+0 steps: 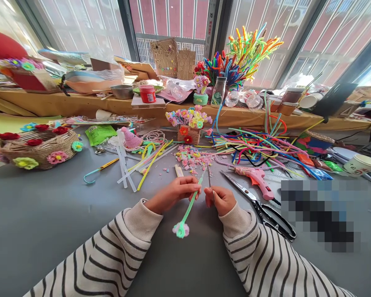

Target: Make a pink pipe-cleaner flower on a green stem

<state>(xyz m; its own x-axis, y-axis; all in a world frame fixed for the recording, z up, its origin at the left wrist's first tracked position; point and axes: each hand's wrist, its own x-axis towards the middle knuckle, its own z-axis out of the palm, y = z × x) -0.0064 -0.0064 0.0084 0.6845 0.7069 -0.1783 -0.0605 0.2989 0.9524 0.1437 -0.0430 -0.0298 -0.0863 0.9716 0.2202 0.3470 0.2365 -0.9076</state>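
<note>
My left hand [176, 194] is closed on the green fuzzy stem of a pipe-cleaner flower [189, 208]. The stem slants down toward me and ends in a green and pink bloom below the fingers. Just to the right, my right hand [220, 199] pinches a thin dark metal tool, perhaps small scissors [209, 176], pointing away from me. Its tip is near the upper end of the stem; whether they touch I cannot tell. Pink and yellow fuzzy clippings [193, 159] lie beyond both hands.
Large black-handled scissors [256, 202] and a pink glue gun [256, 178] lie right of my right hand. Coloured pipe cleaners [253, 146] are heaped behind. White glue sticks [123, 163] and a flower-trimmed basket [43, 150] are at left. A flower pot [189, 134] stands at the back.
</note>
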